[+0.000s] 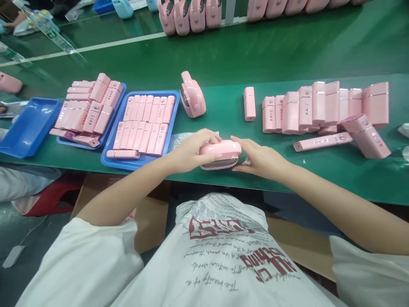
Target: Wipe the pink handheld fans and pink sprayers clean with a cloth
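Note:
A rounded pink device point(223, 149) with a dark glossy side lies near the table's front edge. My left hand point(194, 149) holds its left end, thumb along the front and fingers over the top. At its right end is my right hand point(255, 157), thumb and fingers closed round the end, with a small whitish piece, too small to make out, by the palm. Clear bubble wrap point(179, 141) lies partly under my left hand. Farther back stands another pink device point(192, 96) with a handle. A single pink block point(249, 103) lies behind my right hand.
Two blue trays point(105, 161) of pink blocks are at the left, beside another blue tray point(30, 128). Several pink blocks point(290, 111) line the right side. More pink devices point(198, 16) stand along the back. A person's leg point(22, 181) shows at the left edge.

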`<control>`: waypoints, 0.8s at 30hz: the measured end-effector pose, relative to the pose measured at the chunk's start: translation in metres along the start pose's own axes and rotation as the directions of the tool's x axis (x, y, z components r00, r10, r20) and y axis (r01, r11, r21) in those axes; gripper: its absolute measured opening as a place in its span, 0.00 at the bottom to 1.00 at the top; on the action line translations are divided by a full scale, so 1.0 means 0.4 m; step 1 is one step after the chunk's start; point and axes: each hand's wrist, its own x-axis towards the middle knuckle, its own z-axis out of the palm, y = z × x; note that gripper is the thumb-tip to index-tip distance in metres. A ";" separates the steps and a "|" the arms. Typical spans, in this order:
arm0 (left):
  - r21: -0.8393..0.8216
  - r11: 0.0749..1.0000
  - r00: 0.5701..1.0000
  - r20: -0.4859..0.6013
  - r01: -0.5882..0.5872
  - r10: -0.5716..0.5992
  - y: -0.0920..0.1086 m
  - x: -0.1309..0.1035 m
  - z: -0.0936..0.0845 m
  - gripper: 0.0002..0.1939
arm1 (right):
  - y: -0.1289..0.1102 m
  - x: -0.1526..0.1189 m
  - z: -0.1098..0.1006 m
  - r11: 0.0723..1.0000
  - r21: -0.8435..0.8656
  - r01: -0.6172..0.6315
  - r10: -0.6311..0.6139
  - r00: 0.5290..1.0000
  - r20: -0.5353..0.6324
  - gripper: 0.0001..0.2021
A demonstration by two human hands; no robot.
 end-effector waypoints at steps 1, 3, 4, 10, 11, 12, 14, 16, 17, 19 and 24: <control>-0.019 1.000 0.999 -0.031 -0.005 0.004 0.012 0.000 -0.007 0.11 | 0.009 0.006 -0.014 1.000 -0.030 0.007 -0.007 1.000 0.003 0.37; -0.048 0.998 0.994 -0.111 -0.027 0.022 0.041 0.001 -0.027 0.10 | 0.033 0.025 -0.046 0.993 -0.112 -0.024 0.021 0.999 -0.025 0.31; -0.060 0.997 0.988 -0.152 -0.045 0.035 0.058 0.002 -0.039 0.10 | 0.045 0.039 -0.062 0.985 -0.159 -0.067 0.059 0.997 -0.054 0.28; 0.024 0.990 0.922 -0.363 -0.138 0.137 0.121 0.027 -0.103 0.11 | 0.074 0.152 -0.111 0.867 -0.353 -0.351 0.305 0.935 -0.181 0.20; 0.057 0.989 0.912 -0.383 -0.134 0.145 0.124 0.033 -0.110 0.11 | 0.073 0.171 -0.110 0.854 -0.357 -0.378 0.337 0.926 -0.172 0.20; 0.084 0.988 0.905 -0.398 -0.127 0.151 0.124 0.040 -0.116 0.11 | 0.072 0.189 -0.108 0.844 -0.355 -0.401 0.368 0.916 -0.160 0.20; 0.125 0.985 0.893 -0.419 -0.119 0.161 0.122 0.055 -0.125 0.11 | 0.073 0.221 -0.101 0.835 -0.331 -0.440 0.421 0.898 -0.131 0.22; 0.149 0.981 0.885 -0.432 -0.121 0.175 0.118 0.070 -0.131 0.10 | 0.079 0.247 -0.095 0.836 -0.294 -0.463 0.453 0.885 -0.107 0.26; 0.153 0.980 0.882 -0.436 -0.123 0.179 0.116 0.078 -0.133 0.10 | 0.084 0.257 -0.094 0.841 -0.275 -0.466 0.460 0.883 -0.092 0.29; 0.143 0.981 0.879 -0.442 -0.129 0.179 0.113 0.097 -0.136 0.10 | 0.095 0.273 -0.097 0.856 -0.247 -0.454 0.453 0.889 -0.061 0.32; -0.040 0.992 0.881 -0.465 -0.123 0.090 0.096 0.192 -0.144 0.11 | 0.125 0.305 -0.132 0.877 -0.196 -0.438 0.446 0.895 -0.002 0.31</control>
